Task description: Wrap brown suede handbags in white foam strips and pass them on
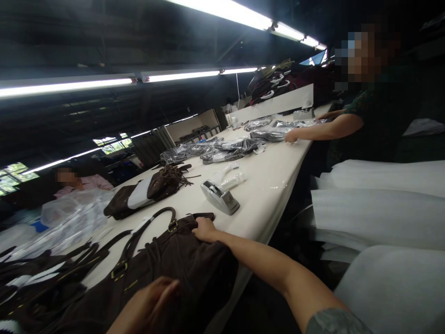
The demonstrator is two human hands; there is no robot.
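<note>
A dark brown handbag (181, 260) with looped handles and brass-coloured buckles lies at the near edge of the white table. My right hand (206, 230) reaches over it, fingers curled round its top edge at the far end. Low in the view, my left hand (153, 301) hovers in front of or against the bag's side. Motion smears its fingers, so neither their grip nor any contact is certain. Just beyond my right hand stands a grey tape dispenser (219, 197). Past the handles rests another brown bag (149, 190) with a white paper band and fringed strips.
More brown bags (41, 283) with straps are piled at the left. Plastic-wrapped bags (229, 148) lie farther along the table (264, 185). A co-worker's hand (292, 135) touches one at the right. White foam sheets (378, 213) are stacked right of the table. Another person (83, 182) is at the far left.
</note>
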